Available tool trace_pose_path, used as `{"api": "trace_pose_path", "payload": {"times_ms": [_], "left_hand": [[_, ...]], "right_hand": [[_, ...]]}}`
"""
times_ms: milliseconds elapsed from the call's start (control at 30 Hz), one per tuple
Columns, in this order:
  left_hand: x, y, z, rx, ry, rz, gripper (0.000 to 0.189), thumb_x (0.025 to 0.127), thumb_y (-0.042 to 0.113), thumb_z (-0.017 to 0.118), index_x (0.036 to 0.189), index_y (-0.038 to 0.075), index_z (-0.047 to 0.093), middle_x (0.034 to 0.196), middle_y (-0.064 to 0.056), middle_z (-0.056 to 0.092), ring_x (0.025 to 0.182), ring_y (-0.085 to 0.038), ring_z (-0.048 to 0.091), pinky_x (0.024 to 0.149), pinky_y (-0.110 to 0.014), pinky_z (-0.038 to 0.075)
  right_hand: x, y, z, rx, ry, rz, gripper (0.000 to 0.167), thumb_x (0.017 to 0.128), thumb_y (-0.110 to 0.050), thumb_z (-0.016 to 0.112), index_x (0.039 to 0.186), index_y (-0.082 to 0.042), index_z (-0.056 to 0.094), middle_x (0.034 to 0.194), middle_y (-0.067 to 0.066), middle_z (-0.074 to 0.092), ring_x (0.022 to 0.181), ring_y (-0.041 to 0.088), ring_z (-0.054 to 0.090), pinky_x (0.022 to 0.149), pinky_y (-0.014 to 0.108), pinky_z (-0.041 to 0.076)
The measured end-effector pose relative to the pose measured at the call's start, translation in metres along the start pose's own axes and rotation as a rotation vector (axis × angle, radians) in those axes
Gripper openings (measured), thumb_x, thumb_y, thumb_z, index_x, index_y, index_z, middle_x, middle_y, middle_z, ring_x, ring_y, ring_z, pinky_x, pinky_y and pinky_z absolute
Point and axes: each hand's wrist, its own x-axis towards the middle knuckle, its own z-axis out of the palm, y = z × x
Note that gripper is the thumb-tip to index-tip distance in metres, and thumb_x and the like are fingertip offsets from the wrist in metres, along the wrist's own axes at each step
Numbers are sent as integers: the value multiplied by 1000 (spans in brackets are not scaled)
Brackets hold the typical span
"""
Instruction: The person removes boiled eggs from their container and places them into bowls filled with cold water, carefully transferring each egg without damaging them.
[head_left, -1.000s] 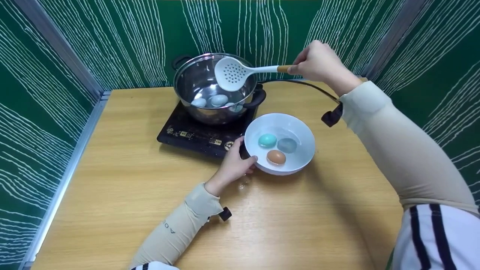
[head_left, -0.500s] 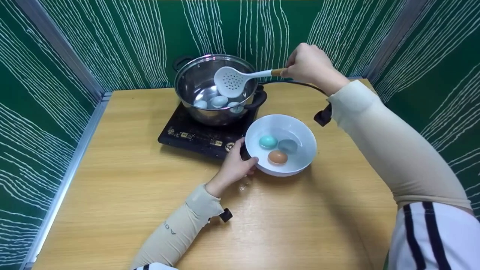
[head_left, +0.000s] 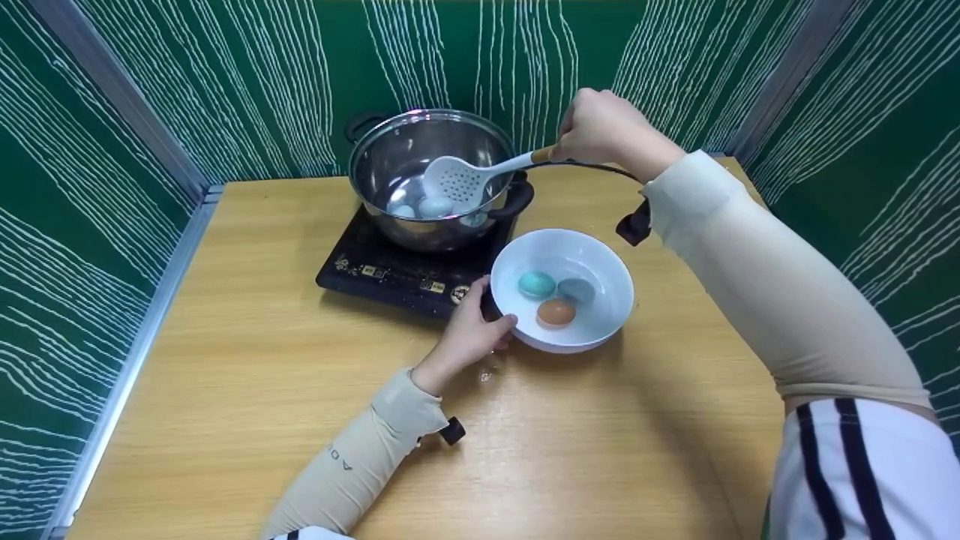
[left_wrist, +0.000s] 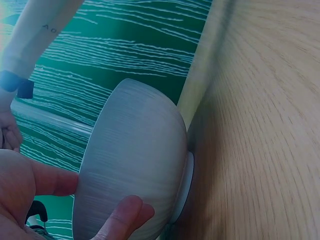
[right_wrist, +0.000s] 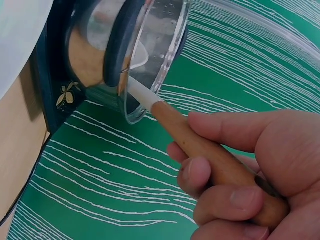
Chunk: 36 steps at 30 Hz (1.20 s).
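Note:
In the head view my right hand [head_left: 600, 131] grips the wooden handle [right_wrist: 200, 142] of a white slotted spoon [head_left: 457, 180]. The spoon's perforated head dips inside the steel pot [head_left: 427, 232], low over pale eggs [head_left: 435, 206] at the bottom. My left hand [head_left: 472, 326] holds a white bowl [head_left: 607, 307] at its left side, thumb at the rim and fingers against the outer wall [left_wrist: 135, 150]. A turquoise egg [head_left: 537, 284], a grey-blue egg [head_left: 577, 289] and a brown egg [head_left: 556, 313] lie in the bowl.
The pot stands on a black induction cooker [head_left: 397, 289], its dark side handle [head_left: 517, 199] towards the bowl. A black cord [head_left: 585, 165] runs behind. Water drops [head_left: 486, 373] wet the wooden table [head_left: 300, 435]. Green patterned walls [head_left: 247, 90] enclose the table's back and sides.
My right hand has moved left and slightly down, lowering the slotted spoon's head deeper into the pot towards the eggs. My left hand and the bowl have stayed almost in place.

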Motion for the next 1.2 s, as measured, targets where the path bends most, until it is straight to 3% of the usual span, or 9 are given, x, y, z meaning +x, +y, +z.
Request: {"api": "trace_pose_path", "payload": {"times_ms": [333,567,700,1200], "left_hand": [[1,0,0,22,9,18,79,96,5,69,165,-6,32,159,-36,44,77,-24,72,67,-37,72],[0,0,0,55,23,21,79,95,5,70,164,-6,33,158,-35,46,80,-27,73,68,-37,73],[0,1,-1,62,23,24,79,95,5,70,164,-6,32,159,-35,46,85,-29,73,69,-37,72],[1,1,1,54,22,6,79,96,4,69,166,-5,32,159,-34,45,79,-25,72,69,-38,73]], "right_hand": [[3,-6,-8,0,-85,-7,34,106,-27,69,122,1,80,117,21,74,96,31,58,75,37,52],[9,-10,-6,1,-140,-15,30,105,-28,71,113,-1,81,77,5,64,75,25,53,61,33,43],[12,-12,-5,1,-166,-28,27,105,-26,72,104,-1,81,66,-1,57,68,21,49,54,29,39],[17,-8,-6,148,-331,-10,24,105,-23,72,111,-2,80,69,-2,63,54,14,47,46,24,39]]}}
